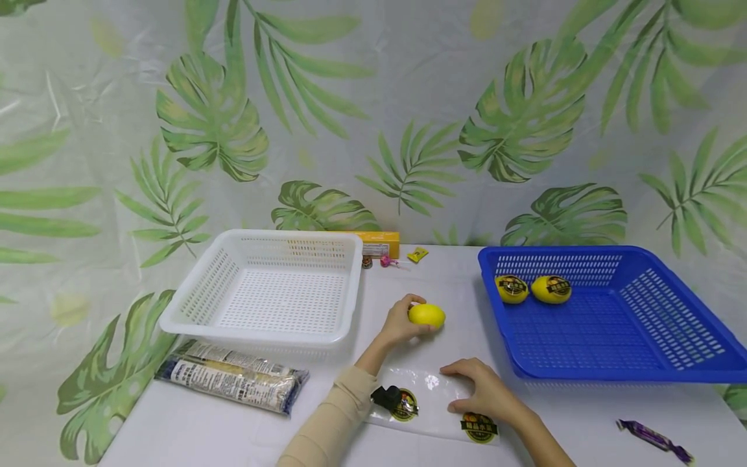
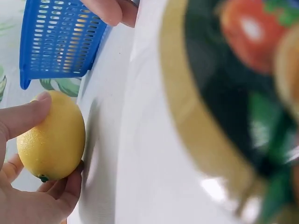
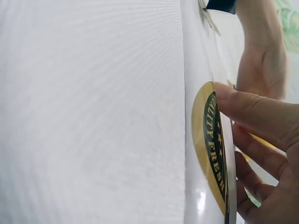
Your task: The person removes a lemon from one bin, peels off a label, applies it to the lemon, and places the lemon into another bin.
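Left hand (image 1: 399,322) grips lemon (image 1: 426,315) on table (image 1: 192,428), between the baskets. Right hand (image 1: 484,389), fingers apparently flat, presses sticker sheet (image 1: 432,402). Pin sheet firmly; peel slowly.

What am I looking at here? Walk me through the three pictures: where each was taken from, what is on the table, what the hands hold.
No machine here: a person works with bare hands. The wide picture comes from a camera on the head; the two close ones come from cameras on each wrist.

The left hand grips a lemon on the white table; the left wrist view shows it close up. The right hand rests on a clear sticker sheet, fingers by a round sticker.

A white basket sits to the left, packets before it. The blue basket on the right holds two stickered lemons. A wrapped candy lies near the front right.
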`<control>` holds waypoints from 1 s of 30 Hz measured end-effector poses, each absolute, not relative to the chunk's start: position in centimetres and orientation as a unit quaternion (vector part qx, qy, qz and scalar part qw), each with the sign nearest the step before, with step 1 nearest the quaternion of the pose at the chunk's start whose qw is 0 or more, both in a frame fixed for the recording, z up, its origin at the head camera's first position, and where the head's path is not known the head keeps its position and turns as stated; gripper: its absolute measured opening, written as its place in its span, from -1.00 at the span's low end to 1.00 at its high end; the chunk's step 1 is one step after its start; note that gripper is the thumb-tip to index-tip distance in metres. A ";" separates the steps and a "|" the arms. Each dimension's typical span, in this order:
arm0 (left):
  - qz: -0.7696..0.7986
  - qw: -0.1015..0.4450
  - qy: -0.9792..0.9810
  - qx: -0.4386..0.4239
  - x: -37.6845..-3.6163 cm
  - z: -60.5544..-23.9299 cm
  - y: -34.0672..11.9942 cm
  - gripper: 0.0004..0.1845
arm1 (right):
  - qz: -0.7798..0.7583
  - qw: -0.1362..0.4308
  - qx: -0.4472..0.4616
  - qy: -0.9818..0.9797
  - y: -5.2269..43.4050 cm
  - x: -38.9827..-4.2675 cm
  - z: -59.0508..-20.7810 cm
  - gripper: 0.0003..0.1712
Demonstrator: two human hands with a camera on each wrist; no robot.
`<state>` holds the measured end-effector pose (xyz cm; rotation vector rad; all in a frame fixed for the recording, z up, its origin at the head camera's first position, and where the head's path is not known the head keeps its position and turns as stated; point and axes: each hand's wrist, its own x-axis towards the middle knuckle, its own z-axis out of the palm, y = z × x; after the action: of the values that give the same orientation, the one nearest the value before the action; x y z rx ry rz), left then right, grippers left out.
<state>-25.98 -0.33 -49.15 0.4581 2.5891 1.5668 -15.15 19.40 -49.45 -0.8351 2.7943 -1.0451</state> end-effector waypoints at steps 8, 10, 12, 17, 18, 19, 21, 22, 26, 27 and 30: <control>0.493 0.042 0.853 0.167 -26.0 -49.3 -0.1 -0.35 | -0.342 0.016 -0.273 0.899 19.5 -15.2 -49.7 -0.38; 0.491 0.045 0.854 0.166 -25.9 -49.2 -0.2 -0.31 | -0.343 0.020 -0.270 0.899 19.5 -15.2 -49.7 -0.38; 0.492 0.048 0.853 0.168 -26.0 -49.2 -0.3 -0.29 | -0.343 0.018 -0.271 0.899 19.5 -15.3 -49.8 -0.38; 0.492 0.054 0.848 0.189 -26.1 -49.1 -0.6 -0.30 | -0.342 0.009 -0.278 0.898 19.6 -15.3 -49.9 -0.38; 0.492 0.056 0.847 0.193 -26.1 -49.1 -0.7 -0.30 | -0.342 0.008 -0.279 0.897 19.6 -15.3 -49.9 -0.38; 0.491 0.057 0.847 0.197 -26.1 -49.1 -0.7 -0.30 | -0.342 0.009 -0.279 0.897 19.6 -15.2 -49.9 -0.38; 0.489 0.060 0.847 0.201 -26.1 -49.1 -0.8 -0.30 | -0.344 0.009 -0.280 0.896 19.6 -15.2 -49.8 -0.38; 0.490 0.060 0.846 0.203 -26.0 -49.1 -0.9 -0.30 | -0.344 0.009 -0.280 0.896 19.6 -15.2 -49.8 -0.38; 0.496 0.062 0.842 0.203 -25.8 -49.0 -1.0 -0.29 | -0.346 0.011 -0.282 0.895 19.6 -15.2 -49.7 -0.38; 0.498 0.062 0.841 0.201 -25.7 -48.9 -1.0 -0.28 | -0.346 0.011 -0.283 0.895 19.5 -15.2 -49.7 -0.38; 0.495 0.055 0.845 0.196 -25.3 -48.8 -1.2 -0.24 | -0.346 0.015 -0.283 0.894 19.5 -15.2 -49.7 -0.38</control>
<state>-25.35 -1.22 -48.76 0.5942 2.5638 1.5028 -15.24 19.55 -49.65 -0.8816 2.7843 -1.0763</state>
